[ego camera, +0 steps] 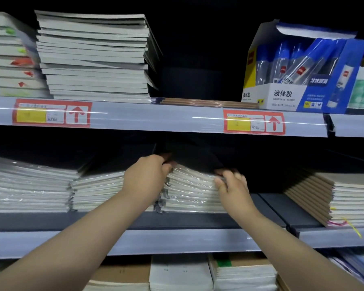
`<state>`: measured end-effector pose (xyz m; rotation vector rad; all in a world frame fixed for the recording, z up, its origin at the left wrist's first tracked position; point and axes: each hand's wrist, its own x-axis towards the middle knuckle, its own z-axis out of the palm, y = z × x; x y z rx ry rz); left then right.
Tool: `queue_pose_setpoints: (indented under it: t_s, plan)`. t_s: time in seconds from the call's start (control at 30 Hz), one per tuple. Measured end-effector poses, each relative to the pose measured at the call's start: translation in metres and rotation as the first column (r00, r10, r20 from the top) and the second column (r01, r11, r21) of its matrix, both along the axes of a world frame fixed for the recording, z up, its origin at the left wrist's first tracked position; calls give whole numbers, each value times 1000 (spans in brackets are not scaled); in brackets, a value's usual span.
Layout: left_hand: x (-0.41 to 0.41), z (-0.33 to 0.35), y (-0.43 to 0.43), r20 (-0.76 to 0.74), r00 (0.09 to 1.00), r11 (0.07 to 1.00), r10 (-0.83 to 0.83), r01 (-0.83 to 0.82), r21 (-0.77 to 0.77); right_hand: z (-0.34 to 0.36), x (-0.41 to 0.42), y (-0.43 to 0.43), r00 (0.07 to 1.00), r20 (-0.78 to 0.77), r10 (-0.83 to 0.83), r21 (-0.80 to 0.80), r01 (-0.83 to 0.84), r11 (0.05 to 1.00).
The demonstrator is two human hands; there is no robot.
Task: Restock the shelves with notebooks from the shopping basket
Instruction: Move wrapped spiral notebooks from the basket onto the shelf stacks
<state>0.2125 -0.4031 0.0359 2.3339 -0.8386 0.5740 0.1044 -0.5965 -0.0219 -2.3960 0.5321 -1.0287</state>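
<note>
1. Left hand (pixel 149 175) and right hand (pixel 232 185) each grip a near corner of the dark notebook (pixel 194 158) atop the middle stack (pixel 189 195).
2. The stack's slick wrap could let the notebook slide sideways.
3. The leaning stack could tip.

rail (pixel 156 117): pale grey-blue. tags (pixel 52 112) on rail: red border, yellow block, red arrow on white. glue box (pixel 282 95) above rail: blue and white, yellow side; bottles (pixel 282 59) clear, blue caps. notebooks (pixel 93 55) above rail: white edges, dark grey covers. left stack (pixel 8 66) above rail: white, green and red marks. below rail: wrapped stack (pixel 189 192) white, top notebook (pixel 193 158) black, kraft stack (pixel 315 196) tan-brown.
</note>
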Motion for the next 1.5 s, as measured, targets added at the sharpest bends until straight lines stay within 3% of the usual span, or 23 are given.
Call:
queue_pose_setpoints:
  t_s: [0.2, 0.43, 0.73, 0.93, 1.07, 1.23, 1.4, 1.5]
  plan:
    - [2, -11, 6, 146, 989, 989, 34, -55, 137, 4, -3, 1, 998, -67, 14, 121, -6, 993]
    - [-5, -11, 8, 71, 997, 997, -40, 35, 71, 10, -14, -1, 995, -56, -78, 506, 96, 857]
    - [-4, -22, 15, 111, 994, 980, 9, -31, 196, 17, -14, -13, 999, 36, 19, 591, -37, 806]
    - [-4, -19, 16, -56, 997, 998, -54, 55, 27, 22, -18, -15, 995, 40, 87, 677, -91, 731]
    - [-15, -36, 22, -110, 980, 974, -167, 146, -173, 17, -15, -14, 987, 151, 49, 818, -153, 554]
    - [-34, -63, 27, -202, 924, 832, -324, 177, -527, 13, -19, -15, 953, 299, -51, 887, -258, 384]
    - [-50, -73, 19, -317, 836, 804, -447, 220, -553, 9, -27, -15, 956, 291, 37, 898, -286, 335]
    - [-49, -75, 17, -349, 830, 823, -436, 211, -527, 9, -27, -15, 957, 273, 94, 885, -288, 365]
